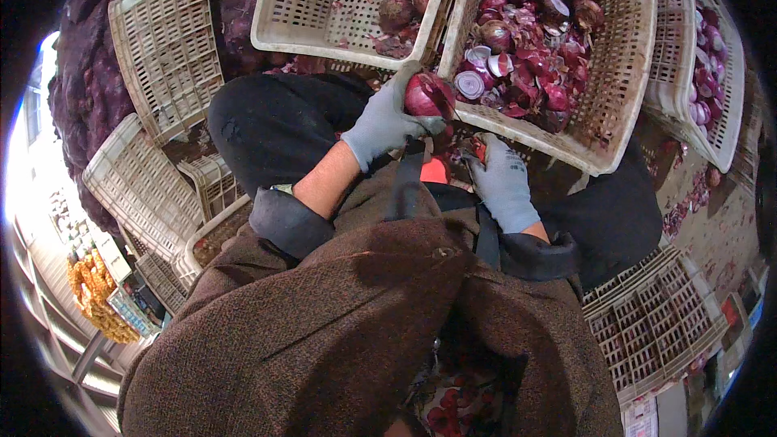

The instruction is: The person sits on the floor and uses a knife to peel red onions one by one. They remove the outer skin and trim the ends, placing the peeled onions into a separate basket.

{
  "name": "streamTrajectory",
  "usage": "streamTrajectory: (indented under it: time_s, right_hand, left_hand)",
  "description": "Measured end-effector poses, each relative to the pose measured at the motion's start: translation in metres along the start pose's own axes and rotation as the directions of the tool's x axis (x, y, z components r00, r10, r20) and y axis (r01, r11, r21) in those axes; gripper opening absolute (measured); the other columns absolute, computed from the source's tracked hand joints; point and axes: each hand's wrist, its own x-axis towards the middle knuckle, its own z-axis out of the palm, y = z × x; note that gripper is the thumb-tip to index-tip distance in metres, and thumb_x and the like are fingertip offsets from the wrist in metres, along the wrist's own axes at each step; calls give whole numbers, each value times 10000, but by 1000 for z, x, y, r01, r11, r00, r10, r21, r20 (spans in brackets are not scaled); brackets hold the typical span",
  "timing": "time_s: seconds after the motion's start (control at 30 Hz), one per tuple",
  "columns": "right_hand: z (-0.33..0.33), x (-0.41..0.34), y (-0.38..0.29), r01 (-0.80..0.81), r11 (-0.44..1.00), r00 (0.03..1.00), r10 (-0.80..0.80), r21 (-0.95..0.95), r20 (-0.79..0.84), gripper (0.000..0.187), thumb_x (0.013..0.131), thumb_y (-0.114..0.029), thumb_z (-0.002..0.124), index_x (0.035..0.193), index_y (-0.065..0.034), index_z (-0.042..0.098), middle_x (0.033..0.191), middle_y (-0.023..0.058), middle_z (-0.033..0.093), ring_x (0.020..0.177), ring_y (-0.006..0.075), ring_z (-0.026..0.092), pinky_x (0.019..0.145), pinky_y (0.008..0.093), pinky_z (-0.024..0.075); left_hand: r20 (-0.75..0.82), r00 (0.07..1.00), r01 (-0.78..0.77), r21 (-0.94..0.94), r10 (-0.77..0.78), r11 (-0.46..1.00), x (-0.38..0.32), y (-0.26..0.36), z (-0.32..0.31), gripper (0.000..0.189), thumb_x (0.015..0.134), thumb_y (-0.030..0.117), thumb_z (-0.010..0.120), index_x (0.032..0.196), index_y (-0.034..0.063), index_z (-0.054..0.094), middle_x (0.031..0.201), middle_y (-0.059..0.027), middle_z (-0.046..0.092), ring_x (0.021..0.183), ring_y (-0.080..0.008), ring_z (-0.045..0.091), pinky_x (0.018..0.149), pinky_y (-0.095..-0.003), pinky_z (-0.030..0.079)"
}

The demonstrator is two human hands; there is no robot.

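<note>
My left hand (388,115), in a grey work glove, grips a large red onion (428,96) just in front of the near corners of two plastic crates. My right hand (501,176), gloved alike, is lower and to the right, closed around a small tool with a reddish-orange handle (478,149); its working end is too hidden to tell the kind. Right of the onion stands a dirty white perforated crate (546,149) with peeled-off skins, onions and cut onion pieces (469,85). The upper-left crate (340,56) holds several unpeeled onions (396,12) and loose skins.
A further crate (728,152) at the right holds peeled onions (707,73). Empty-looking crates (167,48) lean at the left beside purple net sacks (91,103). Another crate (658,315) stands at lower right. Onion skins (686,212) litter the floor.
</note>
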Motion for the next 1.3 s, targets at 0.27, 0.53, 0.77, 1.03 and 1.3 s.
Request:
streamTrajectory:
  time_s: [0.27,0.53,0.77,1.03,1.3]
  right_hand:
    - [5,21,-11,-97,995,991,99,-25,91,355,841,-352,585,1017,-47,544,955,210,630,889,385,611,763,476,476]
    - [21,39,-3,-70,993,994,78,-98,81,309,805,-279,594,979,-30,536,920,214,638,877,369,622,773,464,474]
    - [9,14,9,-167,977,973,185,-133,137,325,826,-295,590,1009,-30,544,932,220,635,920,375,609,788,465,472]
    - [21,32,0,-186,759,983,136,624,127,315,877,-279,626,1065,-26,624,894,132,680,827,216,644,744,357,482]
    - [11,28,-13,-106,458,993,103,883,66,167,911,-161,593,1032,-50,619,834,7,614,735,71,565,529,258,470]
  left_hand:
    - [-84,993,-70,95,78,993,3,-6,7,1003,630,276,858,1418,19,294,1266,-159,525,1140,-204,536,976,-319,426]
    - [-61,998,-36,-225,22,974,-2,-7,10,899,655,213,840,1383,32,346,1231,-140,540,1107,-221,553,953,-332,451]
    - [190,972,231,-643,-140,730,-8,-27,-3,833,671,67,815,1371,50,366,1257,-94,519,1102,-202,548,918,-355,488]
    - [20,987,135,-631,-158,764,1,-37,6,591,696,44,764,1217,19,488,1070,-81,591,968,-171,583,844,-288,492]
    - [96,994,112,-854,-56,508,-12,-14,2,527,731,44,730,1211,15,514,1071,-72,607,947,-161,597,844,-286,492]
